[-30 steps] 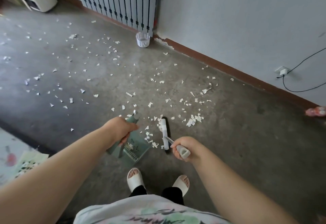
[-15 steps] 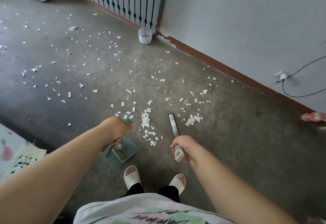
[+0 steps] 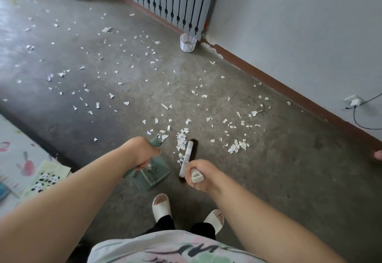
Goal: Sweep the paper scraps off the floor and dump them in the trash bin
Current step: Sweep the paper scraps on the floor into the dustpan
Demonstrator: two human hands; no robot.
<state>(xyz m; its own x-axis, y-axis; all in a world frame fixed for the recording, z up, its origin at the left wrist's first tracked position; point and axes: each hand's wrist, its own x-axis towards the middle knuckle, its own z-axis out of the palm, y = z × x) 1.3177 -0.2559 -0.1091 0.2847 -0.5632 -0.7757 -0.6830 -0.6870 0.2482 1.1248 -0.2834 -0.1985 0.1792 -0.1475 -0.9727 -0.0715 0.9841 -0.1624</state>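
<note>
head-worn view, facing down, floor [image 3: 268, 180] near

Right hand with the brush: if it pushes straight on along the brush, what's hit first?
Likely the heap of paper scraps just left of the brush tip; the right hand points up-frame. Depth is unclear.

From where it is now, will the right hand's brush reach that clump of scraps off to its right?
Probably yes. The right hand holds the brush, and only bare floor lies between it and the clump of scraps; nothing blocks a short swing.
</note>
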